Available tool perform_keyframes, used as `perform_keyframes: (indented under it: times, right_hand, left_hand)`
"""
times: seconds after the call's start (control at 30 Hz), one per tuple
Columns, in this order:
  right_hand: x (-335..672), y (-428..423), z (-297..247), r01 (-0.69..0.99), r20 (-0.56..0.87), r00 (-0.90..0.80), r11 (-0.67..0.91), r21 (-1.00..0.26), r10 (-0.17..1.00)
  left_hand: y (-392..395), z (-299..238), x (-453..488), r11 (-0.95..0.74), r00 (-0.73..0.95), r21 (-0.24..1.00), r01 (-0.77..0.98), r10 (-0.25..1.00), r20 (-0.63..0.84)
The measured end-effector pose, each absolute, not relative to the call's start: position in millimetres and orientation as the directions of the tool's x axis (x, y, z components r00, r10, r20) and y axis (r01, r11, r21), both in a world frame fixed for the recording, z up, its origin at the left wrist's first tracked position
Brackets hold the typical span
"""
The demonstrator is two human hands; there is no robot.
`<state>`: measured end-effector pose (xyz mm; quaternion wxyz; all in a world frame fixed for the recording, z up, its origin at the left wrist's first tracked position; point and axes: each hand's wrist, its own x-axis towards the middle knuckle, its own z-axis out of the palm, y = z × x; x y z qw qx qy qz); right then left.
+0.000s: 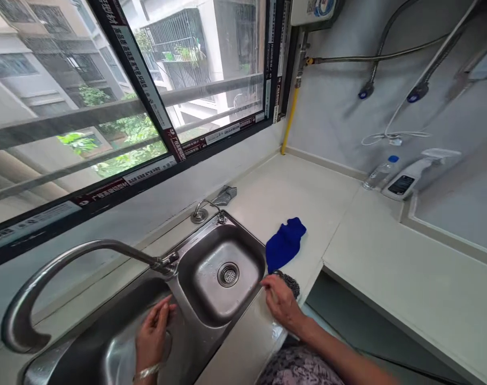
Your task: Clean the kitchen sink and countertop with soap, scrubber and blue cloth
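Note:
My left hand (153, 331) hangs over the left sink basin (123, 355), its fingers loosely bent and slightly apart, with no object visible in it. A bracelet circles that wrist. Over the counter by the right basin (211, 264) is my right hand (281, 300), fingers loosely curled and nothing seen between them. Right behind it lies a steel wool scrubber (293, 286), partly covered by the hand; whether they touch I cannot tell. A crumpled blue cloth (285, 245) rests on the counter beside the right basin, just beyond the scrubber.
A curved faucet (94, 247) arches over the left basin. A small spout (207, 206) and a grey crumpled item (225, 195) are behind the right basin. A plastic bottle (379, 175) and a white spray bottle (409, 176) stand against the wall. The counter (403, 256) has a cut-out edge at right.

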<state>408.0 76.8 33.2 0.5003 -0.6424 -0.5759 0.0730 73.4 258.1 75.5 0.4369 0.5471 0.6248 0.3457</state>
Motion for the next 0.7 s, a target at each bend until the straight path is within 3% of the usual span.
perform_keyframes:
  times: [0.17, 0.3, 0.37, 0.43, 0.53, 0.6, 0.7]
  right_hand:
    - [453.0, 32.9, 39.9, 0.658, 0.291, 0.459, -0.101, -0.746, 0.84]
    - [453.1, 21.4, 18.3, 0.56, 0.177, 0.439, -0.115, -0.82, 0.881]
    - [444.5, 30.1, 17.9, 0.367, 0.057, 0.46, -0.132, -0.921, 0.886]
    - [433.7, 44.4, 26.8, 0.051, -0.126, 0.409, -0.16, -0.986, 0.904]
    - [416.1, 65.4, 47.5, -0.33, -0.241, 0.261, -0.148, -0.932, 0.935]
    - [405.7, 75.3, 58.7, -0.416, -0.229, 0.206, -0.127, -0.901, 0.951]
    - [395.4, 84.9, 67.0, -0.396, -0.219, 0.183, -0.131, -0.909, 0.958]
  left_hand:
    - [223.9, 61.5, 96.8, 0.272, 0.092, 0.89, 0.366, 0.941, -0.326]
    - [204.3, 59.2, 145.1, 0.312, 0.247, 0.913, 0.264, 0.893, -0.377]
    - [193.3, 59.0, 170.2, 0.355, 0.34, 0.91, 0.213, 0.846, -0.41]
    - [181.0, 58.6, 191.5, 0.401, 0.439, 0.898, 0.18, 0.784, -0.438]
    - [163.1, 56.3, 212.7, 0.495, 0.553, 0.86, 0.12, 0.687, -0.472]
    - [154.2, 54.0, 219.9, 0.555, 0.567, 0.829, 0.068, 0.662, -0.489]
    - [146.6, 52.8, 224.3, 0.609, 0.508, 0.793, -0.03, 0.693, -0.513]
